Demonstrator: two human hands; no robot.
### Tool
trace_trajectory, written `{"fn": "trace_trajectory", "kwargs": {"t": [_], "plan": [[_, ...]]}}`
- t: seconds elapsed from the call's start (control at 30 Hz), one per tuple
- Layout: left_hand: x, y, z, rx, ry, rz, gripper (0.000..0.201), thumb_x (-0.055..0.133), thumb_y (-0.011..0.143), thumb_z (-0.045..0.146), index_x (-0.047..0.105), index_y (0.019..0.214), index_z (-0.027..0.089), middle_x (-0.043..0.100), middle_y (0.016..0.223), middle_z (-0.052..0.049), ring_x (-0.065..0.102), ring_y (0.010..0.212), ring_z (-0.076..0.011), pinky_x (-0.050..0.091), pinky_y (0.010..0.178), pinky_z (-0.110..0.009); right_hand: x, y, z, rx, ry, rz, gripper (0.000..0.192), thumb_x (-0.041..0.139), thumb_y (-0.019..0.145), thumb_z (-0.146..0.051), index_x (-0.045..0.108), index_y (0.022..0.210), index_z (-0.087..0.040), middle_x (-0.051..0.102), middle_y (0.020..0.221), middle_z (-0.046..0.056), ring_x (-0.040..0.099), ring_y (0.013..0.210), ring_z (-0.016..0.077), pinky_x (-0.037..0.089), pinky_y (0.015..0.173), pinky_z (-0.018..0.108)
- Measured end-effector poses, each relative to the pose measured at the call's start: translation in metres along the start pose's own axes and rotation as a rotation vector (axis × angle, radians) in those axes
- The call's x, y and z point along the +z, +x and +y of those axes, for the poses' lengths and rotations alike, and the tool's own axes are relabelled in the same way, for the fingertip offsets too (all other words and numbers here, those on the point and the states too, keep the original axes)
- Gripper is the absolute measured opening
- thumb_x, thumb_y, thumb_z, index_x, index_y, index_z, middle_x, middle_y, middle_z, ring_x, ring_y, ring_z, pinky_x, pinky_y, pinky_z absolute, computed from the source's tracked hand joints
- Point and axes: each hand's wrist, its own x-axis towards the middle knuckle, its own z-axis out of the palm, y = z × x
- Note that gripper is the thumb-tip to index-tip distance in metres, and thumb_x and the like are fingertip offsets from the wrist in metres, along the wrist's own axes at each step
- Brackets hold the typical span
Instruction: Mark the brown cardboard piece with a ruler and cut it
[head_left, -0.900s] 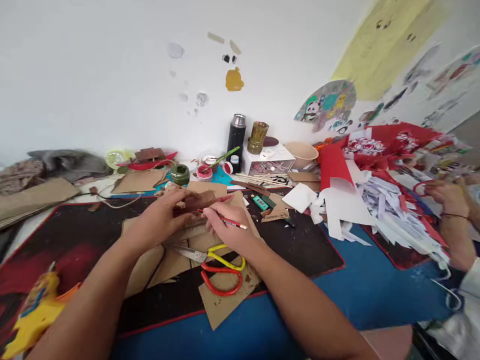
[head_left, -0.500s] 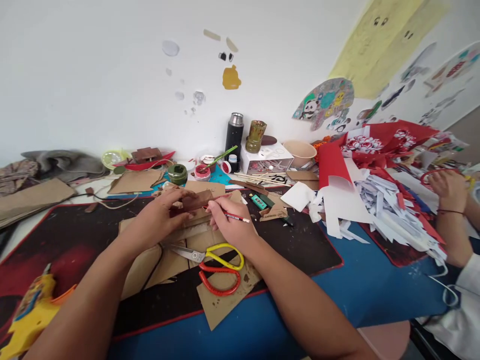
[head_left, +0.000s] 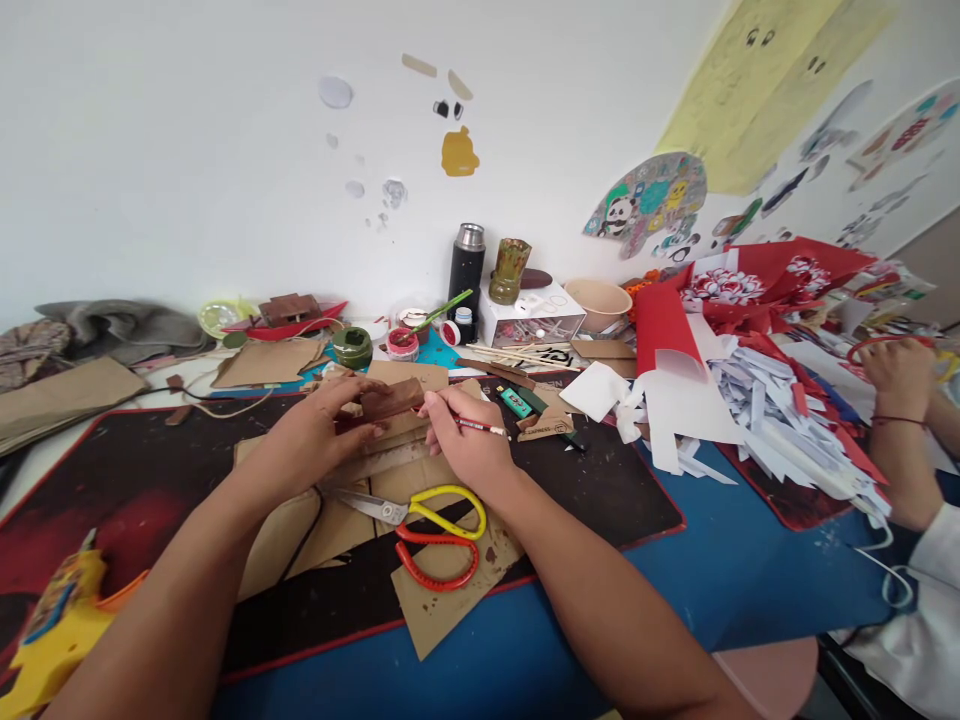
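Observation:
My left hand (head_left: 330, 425) grips a small brown piece of cardboard (head_left: 394, 400) by its left end, thumb below and fingers above. A pencil (head_left: 480, 427) is held in my right hand (head_left: 469, 435), its pale end pointing right; the tip is hidden behind my fingers, close to the brown piece's right end. Beneath both hands lie cardboard sheets (head_left: 420, 475). Just below them rest scissors (head_left: 439, 535) with one yellow and one red handle, blades pointing left. A paint-spotted cardboard scrap (head_left: 435, 610) lies under the handles.
A yellow glue gun (head_left: 64, 620) lies at the lower left. Along the wall stand paint jars (head_left: 352, 347), a black flask (head_left: 466, 270) and a white box (head_left: 532, 315). Paper strips (head_left: 787, 420) heap at right, beside another person's hand (head_left: 900, 375). A green eraser (head_left: 514, 402) lies on the dark mat.
My right hand has shifted slightly right with the pencil, away from the brown cardboard piece's face. My left hand keeps its hold. The camera view has moved slightly.

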Motion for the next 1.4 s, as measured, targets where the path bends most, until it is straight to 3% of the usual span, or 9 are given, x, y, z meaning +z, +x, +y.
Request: {"fn": "trace_trajectory", "kwargs": {"t": [0.4, 0.7, 1.03, 1.27, 1.4], "plan": [[0.0018, -0.0014, -0.0036, -0.029, -0.015, 0.019, 0.059, 0.073, 0.087, 0.064, 0.074, 0.135, 0.03, 0.074, 0.146, -0.011, 0.075, 0.123, -0.0372, 0.066, 0.101, -0.053, 0.0001, -0.0026, 0.0001, -0.018, -0.001, -0.063, 0.036, 0.058, 0.113, -0.047, 0.071, 0.088, -0.024, 0.072, 0.066, -0.002, 0.071, 0.057, 0.0141, 0.055, 0.061, 0.023], [0.0003, -0.001, -0.004, -0.004, -0.008, -0.016, 0.054, 0.072, 0.09, 0.063, 0.075, 0.133, 0.031, 0.074, 0.147, -0.011, 0.076, 0.119, -0.036, 0.066, 0.101, -0.053, -0.001, -0.0001, 0.0009, 0.016, 0.001, -0.006, 0.033, 0.058, 0.113, -0.045, 0.074, 0.093, -0.025, 0.071, 0.064, -0.003, 0.071, 0.057, 0.0148, 0.055, 0.062, 0.024], [-0.0001, -0.0002, -0.0023, -0.003, -0.026, -0.01, 0.057, 0.073, 0.089, 0.066, 0.075, 0.132, 0.029, 0.075, 0.143, -0.012, 0.076, 0.12, -0.0369, 0.066, 0.102, -0.055, -0.0018, 0.0, -0.001, 0.049, 0.003, -0.01, 0.042, 0.058, 0.112, -0.058, 0.074, 0.092, -0.025, 0.071, 0.063, -0.001, 0.072, 0.058, 0.0163, 0.055, 0.058, 0.025], [0.0003, -0.0003, -0.0045, 0.01, -0.037, -0.013, 0.053, 0.076, 0.09, 0.064, 0.075, 0.131, 0.03, 0.075, 0.144, -0.011, 0.074, 0.128, -0.0366, 0.065, 0.107, -0.054, -0.0069, 0.0024, -0.0035, 0.071, 0.189, 0.047, 0.049, 0.058, 0.109, -0.067, 0.072, 0.091, -0.023, 0.066, 0.06, -0.003, 0.065, 0.048, 0.0132, 0.052, 0.05, 0.023], [0.0006, 0.0, -0.0061, 0.015, -0.033, -0.012, 0.052, 0.075, 0.09, 0.062, 0.076, 0.131, 0.03, 0.075, 0.145, -0.011, 0.075, 0.127, -0.0366, 0.065, 0.106, -0.054, -0.0081, 0.0037, -0.0048, 0.099, 0.183, 0.042, 0.052, 0.058, 0.107, -0.071, 0.071, 0.09, -0.023, 0.066, 0.059, -0.003, 0.065, 0.048, 0.0132, 0.052, 0.049, 0.022]]}}
